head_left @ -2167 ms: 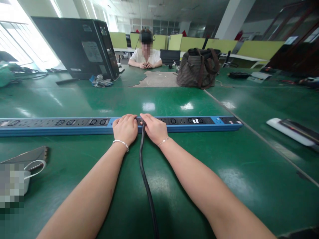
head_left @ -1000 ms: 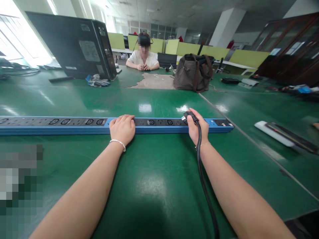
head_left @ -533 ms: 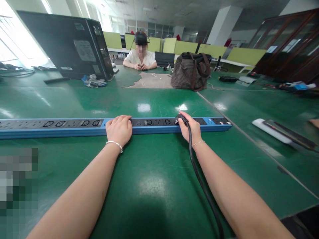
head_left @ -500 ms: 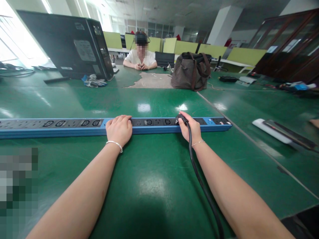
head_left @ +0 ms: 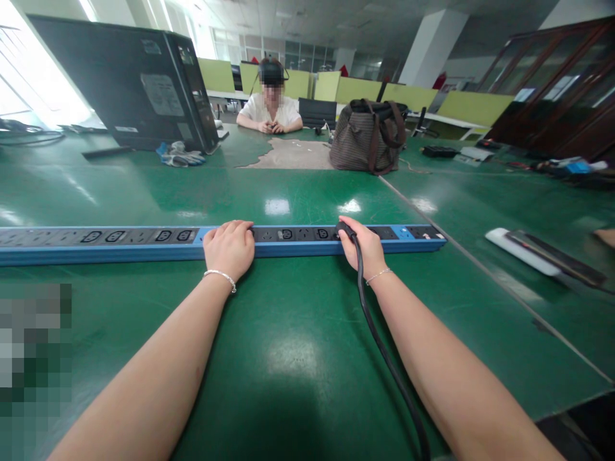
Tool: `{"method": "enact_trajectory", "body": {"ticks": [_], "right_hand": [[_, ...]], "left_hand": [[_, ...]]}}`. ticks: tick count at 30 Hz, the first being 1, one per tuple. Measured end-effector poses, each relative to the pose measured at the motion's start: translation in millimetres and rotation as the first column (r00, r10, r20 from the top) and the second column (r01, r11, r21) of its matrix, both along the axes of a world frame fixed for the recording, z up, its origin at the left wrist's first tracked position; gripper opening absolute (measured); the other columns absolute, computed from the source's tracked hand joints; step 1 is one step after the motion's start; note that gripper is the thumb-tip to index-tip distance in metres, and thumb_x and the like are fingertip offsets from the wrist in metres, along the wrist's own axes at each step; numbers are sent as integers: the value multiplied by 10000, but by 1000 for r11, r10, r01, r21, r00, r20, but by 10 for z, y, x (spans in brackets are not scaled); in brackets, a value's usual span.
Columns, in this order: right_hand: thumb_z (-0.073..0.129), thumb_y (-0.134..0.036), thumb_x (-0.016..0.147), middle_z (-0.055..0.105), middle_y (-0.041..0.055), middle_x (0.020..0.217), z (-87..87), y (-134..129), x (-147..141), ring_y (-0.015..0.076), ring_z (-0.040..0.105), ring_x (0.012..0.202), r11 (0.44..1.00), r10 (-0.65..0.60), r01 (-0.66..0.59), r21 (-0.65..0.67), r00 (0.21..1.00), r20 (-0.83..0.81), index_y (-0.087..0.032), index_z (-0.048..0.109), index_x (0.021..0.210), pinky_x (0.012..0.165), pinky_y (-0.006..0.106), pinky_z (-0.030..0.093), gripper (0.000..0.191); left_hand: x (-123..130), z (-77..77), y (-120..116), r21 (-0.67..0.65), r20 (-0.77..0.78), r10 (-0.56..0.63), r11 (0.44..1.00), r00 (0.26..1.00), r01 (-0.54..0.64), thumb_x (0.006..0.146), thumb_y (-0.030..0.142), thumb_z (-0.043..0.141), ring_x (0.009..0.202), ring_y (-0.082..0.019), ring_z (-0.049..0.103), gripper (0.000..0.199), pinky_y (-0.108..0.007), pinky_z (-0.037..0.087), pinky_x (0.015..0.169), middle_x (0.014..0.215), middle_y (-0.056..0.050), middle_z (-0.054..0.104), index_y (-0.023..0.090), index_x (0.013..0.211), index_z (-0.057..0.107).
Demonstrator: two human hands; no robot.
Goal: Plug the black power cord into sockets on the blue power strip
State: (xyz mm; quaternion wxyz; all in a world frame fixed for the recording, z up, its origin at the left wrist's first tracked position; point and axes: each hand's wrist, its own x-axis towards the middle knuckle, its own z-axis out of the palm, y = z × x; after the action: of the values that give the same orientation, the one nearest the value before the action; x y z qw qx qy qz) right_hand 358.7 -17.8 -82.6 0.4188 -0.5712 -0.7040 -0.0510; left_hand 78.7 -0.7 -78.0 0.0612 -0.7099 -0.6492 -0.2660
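I log daylight blown out at the windows [head_left: 18, 83], upper left; ceiling [head_left: 307, 14] dimmer. White glare spots the table [head_left: 293, 304]; soft shadow beside my cable [head_left: 383, 351]. Wide-angle stretching at side edges; lower-left patch pixelated.

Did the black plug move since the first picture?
Yes. The black plug moved right along the blue strip. It was close beside the left hand; now it is nearer the strip's right end.
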Motion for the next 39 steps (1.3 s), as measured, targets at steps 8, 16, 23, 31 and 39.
{"method": "enact_trajectory", "body": {"ticks": [8,16,23,31,39], "right_hand": [[431,-252,904,655,101,1239,-57,-44,-23,230,647,1064,1000,-14,10,19,980,197,-164,599,1239,946,392,496,385],[449,-244,893,675,73,1207,-20,-66,-54,230,674,975,996,-82,84,-4,973,217,-189,610,1213,869,373,525,362],[459,-267,897,700,67,1151,-3,-60,-9,230,683,926,997,-63,70,-18,961,271,-196,615,1204,840,360,522,352],[436,-250,902,672,64,1213,-35,-70,-61,220,674,952,999,-49,51,-3,974,219,-186,598,1223,872,364,510,366],[449,-248,894,671,66,1217,-43,-63,-67,231,672,977,998,-57,59,-9,986,158,-191,601,1226,906,387,503,370]], "left_hand": [[-3,6,-3,-18,-10,-1,1000,1000,1,930,317,290,1184,-248,554,422,-438,335,1013,1251,-39,656,263,1141,650],[6,-3,-11,3,-13,3,1000,1000,-3,931,302,292,1189,-250,553,425,-442,330,1017,1249,-48,656,241,1146,654],[10,5,-9,9,-24,0,1000,1000,0,934,300,300,1188,-247,557,419,-443,334,1013,1242,-48,660,235,1146,656],[10,9,-13,0,-23,6,1000,1000,-6,935,303,299,1188,-247,557,417,-451,338,1011,1246,-46,658,240,1147,652],[12,2,-7,11,-28,18,1000,999,-18,934,301,308,1180,-237,559,399,-444,343,1009,1236,-38,665,258,1134,651]]}}
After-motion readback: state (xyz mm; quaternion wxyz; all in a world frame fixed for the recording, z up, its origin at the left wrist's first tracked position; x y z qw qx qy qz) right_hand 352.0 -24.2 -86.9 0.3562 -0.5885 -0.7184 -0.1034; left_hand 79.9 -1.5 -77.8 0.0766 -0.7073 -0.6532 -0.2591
